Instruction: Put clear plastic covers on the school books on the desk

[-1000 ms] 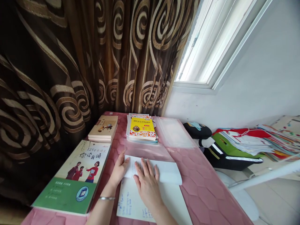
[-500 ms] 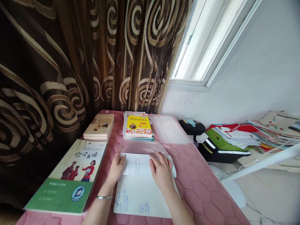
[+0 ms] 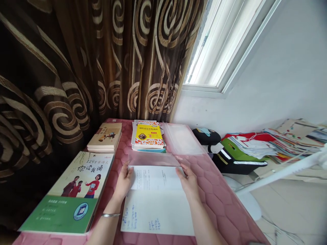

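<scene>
Paper point(image 3: 157, 207) lies nearest in my view, on pink worktop point(image 3: 219, 207). Grip: left hand point(image 3: 124, 180) and right hand point(image 3: 189, 180) pinch its far corners, thumbs on top. I'd move both level, so far edge sits square against clear plastic point(image 3: 153, 159) showing just beyond, short of yellow book point(image 3: 149, 134).

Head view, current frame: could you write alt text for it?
A person's left hand and right hand rest at the far corners of white pages bearing print and blue handwriting, with a clear plastic sheet showing beyond, on a pink tabletop. A green and cream book lies left; a tan book stack and yellow-topped stack sit farther back.
</scene>
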Demonstrator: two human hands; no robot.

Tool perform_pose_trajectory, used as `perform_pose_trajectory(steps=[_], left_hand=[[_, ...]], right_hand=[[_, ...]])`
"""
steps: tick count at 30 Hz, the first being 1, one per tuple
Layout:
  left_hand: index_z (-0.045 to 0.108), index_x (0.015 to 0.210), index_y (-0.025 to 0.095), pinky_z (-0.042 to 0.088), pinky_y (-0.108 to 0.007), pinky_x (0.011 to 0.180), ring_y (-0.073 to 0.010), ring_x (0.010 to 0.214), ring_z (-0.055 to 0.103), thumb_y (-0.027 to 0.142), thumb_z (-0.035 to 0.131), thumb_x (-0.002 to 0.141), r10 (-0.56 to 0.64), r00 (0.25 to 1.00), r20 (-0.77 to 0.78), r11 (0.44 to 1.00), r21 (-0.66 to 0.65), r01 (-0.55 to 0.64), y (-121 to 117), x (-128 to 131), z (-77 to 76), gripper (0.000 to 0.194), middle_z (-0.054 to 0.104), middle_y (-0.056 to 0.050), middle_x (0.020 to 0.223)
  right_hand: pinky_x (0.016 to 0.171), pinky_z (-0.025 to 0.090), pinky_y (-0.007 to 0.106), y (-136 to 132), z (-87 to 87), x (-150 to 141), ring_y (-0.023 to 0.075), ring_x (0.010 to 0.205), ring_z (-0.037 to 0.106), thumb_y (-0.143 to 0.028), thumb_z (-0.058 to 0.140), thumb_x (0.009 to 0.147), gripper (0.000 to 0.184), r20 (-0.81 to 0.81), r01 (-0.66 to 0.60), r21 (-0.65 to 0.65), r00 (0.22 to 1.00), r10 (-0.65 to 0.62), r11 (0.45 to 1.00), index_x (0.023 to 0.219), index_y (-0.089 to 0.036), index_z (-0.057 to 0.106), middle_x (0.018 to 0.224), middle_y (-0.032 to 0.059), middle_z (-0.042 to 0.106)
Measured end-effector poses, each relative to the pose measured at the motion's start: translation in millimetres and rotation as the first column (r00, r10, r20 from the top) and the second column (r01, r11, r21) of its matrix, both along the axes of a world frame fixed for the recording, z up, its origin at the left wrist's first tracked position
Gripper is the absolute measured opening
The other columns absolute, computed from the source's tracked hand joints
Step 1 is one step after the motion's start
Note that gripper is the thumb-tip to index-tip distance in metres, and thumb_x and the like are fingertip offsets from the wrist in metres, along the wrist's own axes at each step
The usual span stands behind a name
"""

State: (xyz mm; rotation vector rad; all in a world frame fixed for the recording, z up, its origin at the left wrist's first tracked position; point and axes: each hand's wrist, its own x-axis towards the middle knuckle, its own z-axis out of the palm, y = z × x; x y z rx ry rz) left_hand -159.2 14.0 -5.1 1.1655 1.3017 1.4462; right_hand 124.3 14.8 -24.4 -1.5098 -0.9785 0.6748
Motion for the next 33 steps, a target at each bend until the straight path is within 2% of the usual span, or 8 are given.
perform_pose_trajectory(steps=[4, 9, 12, 15, 19, 21, 26, 33], left_hand=[[0.056, 0.126, 0.02, 0.038, -0.038, 0.104, -0.0247, 0.116, 0.055, 0.042, 0.068, 0.075, -0.02, 0.999, -0.048, 1.0, -0.015, 0.019, -0.2, -1.1, -1.7, 0.057, 0.065, -0.009, 0.116], [0.054, 0.128, 0.022, 0.038, -0.037, 0.103, -0.0225, 0.115, 0.056, 0.042, 0.07, 0.074, -0.058, 0.998, 0.002, 0.998, 0.032, 0.058, 1.9, -0.6, -4.0, 0.06, 0.063, -0.008, 0.121], [0.054, 0.128, 0.024, 0.039, -0.037, 0.103, -0.0223, 0.116, 0.056, 0.042, 0.07, 0.074, -0.074, 0.997, 0.032, 0.996, 0.055, 0.072, 1.2, -0.5, -2.6, 0.059, 0.063, -0.007, 0.12], [0.053, 0.129, 0.024, 0.039, -0.036, 0.102, -0.022, 0.116, 0.055, 0.041, 0.068, 0.077, -0.082, 0.996, 0.037, 0.993, 0.082, 0.079, -1.2, -1.0, -0.7, 0.056, 0.063, -0.006, 0.12], [0.054, 0.129, 0.024, 0.043, -0.035, 0.098, -0.0224, 0.113, 0.057, 0.043, 0.068, 0.078, -0.09, 0.995, 0.031, 0.993, 0.083, 0.087, -2.3, -2.2, -2.5, 0.056, 0.066, -0.005, 0.112], [0.054, 0.129, 0.024, 0.043, -0.035, 0.099, -0.0224, 0.113, 0.057, 0.044, 0.067, 0.078, -0.094, 0.995, 0.038, 0.993, 0.078, 0.091, -1.6, -2.6, -4.5, 0.056, 0.065, -0.005, 0.114], [0.053, 0.126, 0.023, 0.039, -0.034, 0.101, -0.0212, 0.116, 0.054, 0.042, 0.067, 0.078, -0.11, 0.991, 0.081, 0.992, 0.074, 0.104, -0.1, -2.3, -5.9, 0.053, 0.061, -0.006, 0.123], [0.055, 0.121, 0.022, 0.044, -0.032, 0.087, -0.0192, 0.098, 0.058, 0.041, 0.071, 0.074, -0.038, 0.998, 0.052, 0.999, 0.032, 0.036, -3.7, -1.0, -1.2, 0.053, 0.064, -0.001, 0.099]], right_hand=[[0.074, 0.055, 0.036, -0.7, 5.4, 1.1, 0.0267, 0.083, 0.069, -0.049, 0.084, 0.051, 0.075, -0.352, -0.04, 0.008, 0.935, 0.04, 0.999, 0.117, -0.017, 0.065, 0.091, 0.0072, 0.075], [0.068, 0.054, 0.03, -6.1, 18.4, 1.9, 0.0213, 0.074, 0.067, -0.036, 0.09, 0.048, 0.069, -0.51, -0.064, 0.023, 0.857, 0.067, 0.998, 0.113, -0.026, 0.069, 0.077, -0.0033, 0.072], [0.065, 0.054, 0.032, -9.1, 26.0, 2.3, 0.0222, 0.072, 0.068, -0.034, 0.09, 0.047, 0.072, -0.578, -0.112, 0.023, 0.809, 0.104, 0.993, 0.116, -0.028, 0.069, 0.079, -0.003, 0.073], [0.062, 0.054, 0.034, -12.3, 34.0, 3.6, 0.0257, 0.072, 0.07, -0.035, 0.089, 0.048, 0.072, -0.613, -0.182, 0.02, 0.774, 0.156, 0.983, 0.116, -0.025, 0.07, 0.084, 0.0015, 0.075], [0.059, 0.053, 0.033, -16.3, 40.8, 6.8, 0.027, 0.07, 0.07, -0.033, 0.09, 0.048, 0.056, -0.607, -0.275, 0.0, 0.764, 0.219, 0.961, 0.101, -0.02, 0.076, 0.079, 0.0049, 0.075], [0.058, 0.052, 0.031, -17.1, 41.0, 8.2, 0.0255, 0.068, 0.069, -0.032, 0.09, 0.047, 0.051, -0.609, -0.265, -0.009, 0.766, 0.205, 0.964, 0.094, -0.019, 0.076, 0.075, 0.0041, 0.074], [0.057, 0.049, 0.029, -16.5, 38.7, 9.8, 0.0204, 0.064, 0.066, -0.031, 0.09, 0.049, 0.055, -0.603, -0.24, -0.002, 0.775, 0.191, 0.971, 0.101, -0.023, 0.075, 0.072, -0.0011, 0.072], [0.058, 0.048, 0.029, -16.0, 35.1, 9.5, 0.0183, 0.063, 0.062, -0.033, 0.09, 0.052, 0.046, -0.597, -0.218, 0.062, 0.774, 0.211, 0.974, 0.095, -0.025, 0.074, 0.072, -0.0024, 0.069]])
